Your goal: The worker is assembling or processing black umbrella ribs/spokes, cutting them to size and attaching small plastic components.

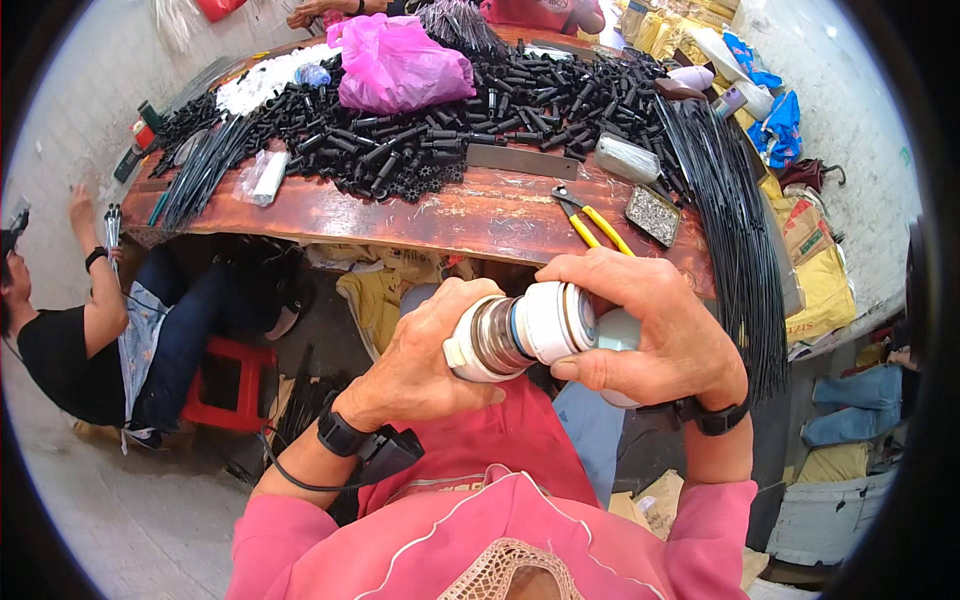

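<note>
Above my lap, close to the table's near edge, both hands hold a drinking bottle lying on its side. My left hand is closed round its clear, brownish ringed part, which has a white rim at that end. Around the white end of the bottle, my right hand is closed, thumb below and fingers above. A pale green rounded piece shows inside the right hand; whether it joins the bottle I cannot tell. Just beyond the right fingers lie yellow-handled pliers.
On the wooden table lie heaped black tubular parts, a pink plastic bag, a flat metal bar and a tin of small metal pieces. Long black rods overhang the right edge. A co-worker sits left, near a red stool.
</note>
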Demonstrator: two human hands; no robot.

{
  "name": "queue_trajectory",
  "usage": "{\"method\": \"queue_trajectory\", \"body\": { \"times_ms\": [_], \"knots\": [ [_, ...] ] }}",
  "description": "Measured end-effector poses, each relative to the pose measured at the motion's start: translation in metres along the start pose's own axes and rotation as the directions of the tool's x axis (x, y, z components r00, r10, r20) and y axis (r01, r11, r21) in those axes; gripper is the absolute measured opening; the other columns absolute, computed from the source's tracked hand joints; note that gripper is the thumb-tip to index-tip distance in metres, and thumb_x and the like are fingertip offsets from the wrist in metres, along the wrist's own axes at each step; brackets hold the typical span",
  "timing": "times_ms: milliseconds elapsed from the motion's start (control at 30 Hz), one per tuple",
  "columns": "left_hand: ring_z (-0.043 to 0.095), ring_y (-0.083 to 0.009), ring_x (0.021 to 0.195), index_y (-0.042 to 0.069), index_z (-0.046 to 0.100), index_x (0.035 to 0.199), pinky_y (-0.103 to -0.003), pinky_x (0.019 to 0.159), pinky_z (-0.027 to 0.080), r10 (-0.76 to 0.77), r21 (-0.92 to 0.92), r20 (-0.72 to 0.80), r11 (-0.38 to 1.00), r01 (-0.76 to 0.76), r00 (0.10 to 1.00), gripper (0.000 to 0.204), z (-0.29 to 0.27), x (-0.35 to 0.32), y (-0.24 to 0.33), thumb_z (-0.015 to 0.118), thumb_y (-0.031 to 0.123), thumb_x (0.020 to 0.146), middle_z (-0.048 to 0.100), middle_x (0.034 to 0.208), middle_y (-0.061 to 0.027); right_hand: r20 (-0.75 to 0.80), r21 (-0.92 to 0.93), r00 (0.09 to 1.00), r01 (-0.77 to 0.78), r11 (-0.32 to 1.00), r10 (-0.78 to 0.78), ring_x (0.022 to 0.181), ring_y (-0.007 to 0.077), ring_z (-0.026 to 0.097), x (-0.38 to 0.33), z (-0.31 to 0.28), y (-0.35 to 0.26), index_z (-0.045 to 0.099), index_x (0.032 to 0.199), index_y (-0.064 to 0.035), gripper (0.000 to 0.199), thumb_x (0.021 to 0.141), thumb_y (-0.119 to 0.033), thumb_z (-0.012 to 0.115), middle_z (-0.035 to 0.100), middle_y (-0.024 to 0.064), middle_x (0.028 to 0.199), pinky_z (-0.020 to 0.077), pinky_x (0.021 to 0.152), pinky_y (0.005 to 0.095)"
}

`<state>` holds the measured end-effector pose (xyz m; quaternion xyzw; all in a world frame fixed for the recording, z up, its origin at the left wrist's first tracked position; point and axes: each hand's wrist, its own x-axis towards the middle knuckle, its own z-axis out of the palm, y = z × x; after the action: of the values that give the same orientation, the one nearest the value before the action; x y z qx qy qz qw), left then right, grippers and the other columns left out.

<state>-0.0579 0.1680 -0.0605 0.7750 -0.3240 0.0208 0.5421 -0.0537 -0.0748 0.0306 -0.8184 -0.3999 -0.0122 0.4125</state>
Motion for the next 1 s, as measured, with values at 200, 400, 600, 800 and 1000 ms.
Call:
{"method": "queue_trajectory", "body": {
  "times_ms": [200, 400, 600, 800, 1000],
  "knots": [
    [0.061, -0.0365, 0.096, 0.006, 0.054, 0.120, -0.042, 0.080, 0.049, 0.005, 0.020, 0.009, 1.000, -0.005, 1.000, 0.068, 0.004, 0.001, 0.003, 0.082, 0.006, 0.057, 0.060, 0.104, -0.0147, 0.185, -0.193, 0.981, -0.026, 0.981, 0.062, 0.085, 0.0368, 0.063, 0.011, 0.003, -0.010, 0.059, 0.115, -0.0003, 0.051, 0.070, -0.019, 0.075, 0.062, 0.0177, 0.092, 0.0498, 0.073, 0.0421],
    [0.060, -0.0362, 0.096, 0.006, 0.054, 0.119, -0.042, 0.081, 0.049, -0.025, 0.059, -0.050, 0.998, 0.028, 0.998, 0.070, 0.012, -0.004, -0.006, 0.083, 0.007, 0.055, 0.059, 0.104, -0.0142, 0.252, -0.421, 0.943, -0.095, 0.902, 0.217, 0.073, 0.0403, 0.065, 0.017, 0.022, -0.005, 0.060, 0.103, 0.0034, 0.041, 0.078, -0.029, 0.069, 0.063, 0.0229, 0.081, 0.0502, 0.065, 0.0470],
    [0.059, -0.0353, 0.096, 0.005, 0.053, 0.121, -0.042, 0.083, 0.048, -0.128, 0.029, -0.092, 0.991, 0.131, 0.987, 0.073, 0.021, -0.014, -0.011, 0.083, 0.006, 0.054, 0.059, 0.104, -0.0140, 0.317, -0.455, 0.821, -0.308, 0.836, 0.475, 0.073, 0.0436, 0.065, 0.023, 0.030, 0.009, 0.058, 0.100, 0.0071, 0.057, 0.085, -0.047, 0.061, 0.063, 0.0269, 0.075, 0.0517, 0.067, 0.0488],
    [0.059, -0.0369, 0.098, 0.005, 0.053, 0.121, -0.044, 0.081, 0.048, -0.050, 0.088, -0.063, 0.995, 0.055, 0.997, 0.075, 0.014, -0.011, -0.014, 0.084, 0.008, 0.053, 0.059, 0.103, -0.0149, 0.173, -0.139, 0.983, -0.033, 0.990, 0.057, 0.091, 0.0406, 0.064, 0.012, 0.028, 0.011, 0.057, 0.111, 0.0017, 0.048, 0.076, -0.026, 0.072, 0.064, 0.0233, 0.098, 0.0500, 0.080, 0.0471],
    [0.059, -0.0387, 0.097, 0.005, 0.052, 0.123, -0.045, 0.080, 0.047, -0.059, 0.178, -0.027, 0.982, 0.063, 0.998, 0.076, 0.015, -0.016, -0.020, 0.083, 0.008, 0.053, 0.059, 0.103, -0.0160, 0.367, -0.514, 0.707, -0.388, 0.765, 0.605, 0.090, 0.0412, 0.063, 0.027, 0.033, 0.007, 0.057, 0.114, 0.0023, 0.046, 0.080, -0.025, 0.070, 0.063, 0.0237, 0.098, 0.0498, 0.077, 0.0472]
  ]
}}
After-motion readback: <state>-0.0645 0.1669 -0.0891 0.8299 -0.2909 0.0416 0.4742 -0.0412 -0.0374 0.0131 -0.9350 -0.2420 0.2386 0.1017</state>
